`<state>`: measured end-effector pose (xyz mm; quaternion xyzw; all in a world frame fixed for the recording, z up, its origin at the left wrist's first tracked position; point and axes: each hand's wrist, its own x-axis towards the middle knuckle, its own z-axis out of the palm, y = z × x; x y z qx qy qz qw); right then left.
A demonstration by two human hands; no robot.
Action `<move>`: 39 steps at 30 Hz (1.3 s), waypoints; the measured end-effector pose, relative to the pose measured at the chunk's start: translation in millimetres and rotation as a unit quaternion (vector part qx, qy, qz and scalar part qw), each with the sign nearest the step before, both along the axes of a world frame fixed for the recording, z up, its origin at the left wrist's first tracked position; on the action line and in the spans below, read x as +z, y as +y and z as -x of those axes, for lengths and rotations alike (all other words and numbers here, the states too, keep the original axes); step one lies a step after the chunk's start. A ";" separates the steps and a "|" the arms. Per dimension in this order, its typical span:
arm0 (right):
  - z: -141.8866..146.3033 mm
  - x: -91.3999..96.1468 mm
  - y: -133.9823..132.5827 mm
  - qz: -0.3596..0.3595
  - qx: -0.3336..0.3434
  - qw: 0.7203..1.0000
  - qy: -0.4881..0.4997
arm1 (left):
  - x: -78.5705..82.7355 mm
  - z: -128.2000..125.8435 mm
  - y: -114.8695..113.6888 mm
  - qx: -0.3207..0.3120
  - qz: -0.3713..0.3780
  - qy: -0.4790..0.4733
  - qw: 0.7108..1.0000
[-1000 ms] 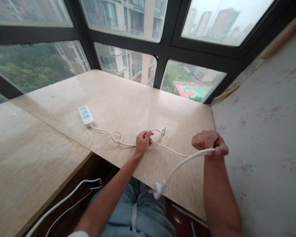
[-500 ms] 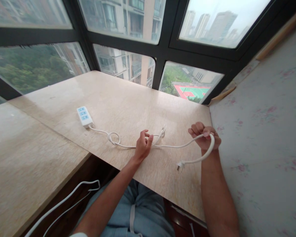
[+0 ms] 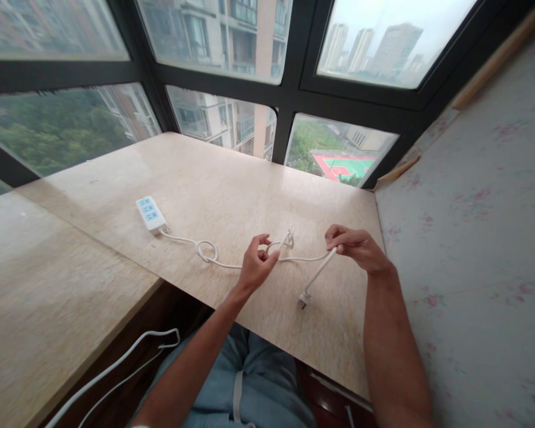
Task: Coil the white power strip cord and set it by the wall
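Observation:
A white power strip (image 3: pixel 150 215) with blue sockets lies on the marble-patterned ledge, and its white power cord (image 3: pixel 223 264) runs rightward with a loose loop in it. My left hand (image 3: pixel 256 267) is curled round the middle of the cord, where another small loop (image 3: pixel 289 238) sticks out beyond the fingers. Thumb and fingertips of my right hand (image 3: pixel 354 245) pinch the cord farther along. From that pinch a short length hangs toward me and ends in the plug (image 3: pixel 303 300), just over the ledge. Part of the cord is hidden by my left hand.
The ledge (image 3: pixel 214 172) meets dark-framed windows at the back and a flowered wall (image 3: pixel 463 249) on the right. Near my lap, a white cable (image 3: pixel 116 371) shows in the dark gap below the ledge.
My right hand has moved left and turned, its grip now a fingertip pinch. The plug has swung left, and the bent cord end has straightened. My left hand has barely moved.

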<state>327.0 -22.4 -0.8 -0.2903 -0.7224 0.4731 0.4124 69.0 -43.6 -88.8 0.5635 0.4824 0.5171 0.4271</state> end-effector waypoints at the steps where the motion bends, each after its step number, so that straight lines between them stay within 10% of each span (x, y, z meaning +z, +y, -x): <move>1: 2.9 2.8 -1.2 0.002 0.013 1.000 -0.018 | 4.2 0.7 1.3 -0.003 0.004 -0.022 1.000; 17: 47.7 -6.6 1.1 -0.067 -0.138 0.940 -0.304 | 39.6 6.3 8.6 -0.034 0.020 -0.120 0.992; 26: 108.4 -19.2 -7.8 -0.016 -0.132 0.954 -0.268 | 43.9 2.2 6.7 -0.055 -0.008 -0.072 0.996; 34: 84.1 -21.9 1.8 0.034 -0.016 0.991 -0.131 | 33.9 6.7 -3.8 -0.055 -0.022 -0.054 0.997; 39: 55.7 -17.7 11.7 0.042 -0.226 0.971 -0.061 | 23.4 12.6 -17.9 -0.101 -0.029 -0.026 0.994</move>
